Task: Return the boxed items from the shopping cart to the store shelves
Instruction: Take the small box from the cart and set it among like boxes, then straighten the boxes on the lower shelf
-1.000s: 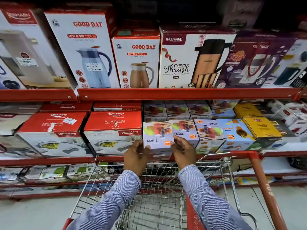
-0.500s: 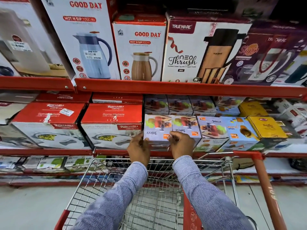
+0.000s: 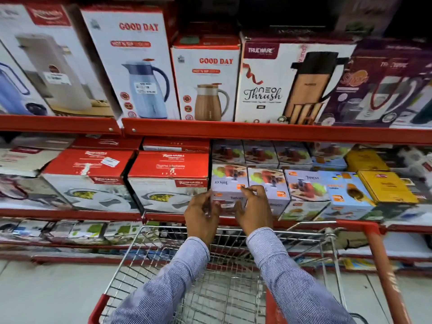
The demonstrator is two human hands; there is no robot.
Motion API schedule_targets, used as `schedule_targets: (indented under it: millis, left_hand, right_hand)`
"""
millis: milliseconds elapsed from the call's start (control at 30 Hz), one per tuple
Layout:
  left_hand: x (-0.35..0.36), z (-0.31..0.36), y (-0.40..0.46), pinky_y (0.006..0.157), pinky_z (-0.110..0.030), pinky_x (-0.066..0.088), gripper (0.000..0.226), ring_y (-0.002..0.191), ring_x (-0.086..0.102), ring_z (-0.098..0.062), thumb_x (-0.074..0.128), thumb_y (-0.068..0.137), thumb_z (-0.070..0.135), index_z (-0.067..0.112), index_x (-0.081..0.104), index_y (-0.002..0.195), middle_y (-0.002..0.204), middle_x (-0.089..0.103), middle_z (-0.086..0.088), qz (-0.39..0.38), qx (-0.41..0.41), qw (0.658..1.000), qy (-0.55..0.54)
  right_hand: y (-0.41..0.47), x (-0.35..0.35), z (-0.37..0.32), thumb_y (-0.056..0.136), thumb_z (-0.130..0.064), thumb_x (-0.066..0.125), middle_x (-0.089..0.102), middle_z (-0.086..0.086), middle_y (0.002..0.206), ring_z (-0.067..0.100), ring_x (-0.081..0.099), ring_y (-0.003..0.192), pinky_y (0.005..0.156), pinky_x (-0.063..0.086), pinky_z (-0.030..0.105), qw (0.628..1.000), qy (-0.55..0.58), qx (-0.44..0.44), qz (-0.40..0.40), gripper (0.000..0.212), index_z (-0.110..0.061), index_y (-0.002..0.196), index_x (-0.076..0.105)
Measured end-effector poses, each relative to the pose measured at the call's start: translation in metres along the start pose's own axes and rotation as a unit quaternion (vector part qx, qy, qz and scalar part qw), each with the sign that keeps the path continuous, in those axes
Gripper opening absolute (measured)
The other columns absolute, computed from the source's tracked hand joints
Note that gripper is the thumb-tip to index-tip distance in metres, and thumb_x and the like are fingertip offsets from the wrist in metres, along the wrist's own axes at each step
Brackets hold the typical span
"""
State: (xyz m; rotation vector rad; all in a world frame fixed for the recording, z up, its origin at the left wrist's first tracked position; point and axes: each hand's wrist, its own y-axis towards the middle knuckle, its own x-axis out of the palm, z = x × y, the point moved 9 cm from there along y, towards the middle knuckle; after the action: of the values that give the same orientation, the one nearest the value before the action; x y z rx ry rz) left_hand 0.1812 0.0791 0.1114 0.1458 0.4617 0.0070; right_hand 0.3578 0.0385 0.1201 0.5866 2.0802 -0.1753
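On the middle shelf (image 3: 268, 133), at its front edge, a white juicer box (image 3: 229, 183) sits between a red-topped Rishabh box (image 3: 168, 181) on its left and a second juicer box (image 3: 268, 185) touching its right side. Both hands reach over the wire shopping cart (image 3: 233, 265) to it. The left hand (image 3: 201, 213) lies against the box's lower left corner, fingers loosely curled; the right hand (image 3: 253, 209) is spread across the lower right, its fingertips (image 3: 245, 188) on the front top edge. Whether either hand actually squeezes the box cannot be told, since motion blur smears the left fingers and both palms cover the lower front face. The box's print reads upside down on top.

Behind this row more juicer boxes (image 3: 259, 152) stand in shadow, their labels unreadable. Further right, yellow boxes (image 3: 385, 185) blur out toward the frame edge. Above, the Good Day flask boxes (image 3: 205, 83) and a Trueware box (image 3: 292, 83) are clear, though the top of the rack is lost in darkness. The lowest shelf's packets (image 3: 81, 230) are smeared. Striped sleeves (image 3: 168, 284) hide much of the cart basket, and its red handle (image 3: 383, 272) runs out of frame below.
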Motion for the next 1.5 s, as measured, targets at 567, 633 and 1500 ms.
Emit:
schedule_targets:
  millis: [567, 633, 1500]
  left_hand:
    - [-0.167, -0.080, 0.070, 0.099, -0.042, 0.052, 0.048, 0.112, 0.064, -0.029, 0.069, 0.084, 0.015, 0.010, 0.052, 0.128, 0.123, 0.066, -0.013, 0.091, -0.118, 0.983, -0.111]
    - [-0.167, -0.082, 0.076, 0.101, -0.046, 0.051, 0.052, 0.115, 0.063, -0.028, 0.069, 0.084, 0.016, 0.009, 0.051, 0.132, 0.127, 0.064, -0.013, 0.079, -0.110, 0.985, -0.110]
    - [-0.157, -0.097, 0.082, 0.087, -0.024, 0.044, 0.057, 0.113, 0.066, -0.031, 0.063, 0.090, 0.022, 0.005, 0.047, 0.142, 0.133, 0.062, -0.018, 0.006, -0.106, 0.994, -0.025]
  right_hand:
    - [0.000, 0.042, -0.099, 0.090, -0.031, 0.060, 0.057, 0.006, 0.139, 0.027, 0.059, 0.120, 0.100, 0.047, 0.037, 0.971, 0.222, 0.089, 0.015, 0.052, -0.020, 0.138, 0.046]
    - [-0.002, 0.046, -0.104, 0.091, -0.030, 0.059, 0.060, 0.005, 0.134, 0.029, 0.062, 0.113, 0.092, 0.046, 0.033, 0.966, 0.235, 0.106, 0.009, 0.053, -0.022, 0.141, 0.043]
    - [-0.004, 0.045, -0.093, 0.097, -0.022, 0.048, 0.074, 0.014, 0.089, 0.021, 0.057, 0.068, 0.065, 0.041, 0.024, 0.982, 0.139, 0.124, 0.019, 0.027, -0.013, 0.110, 0.070]
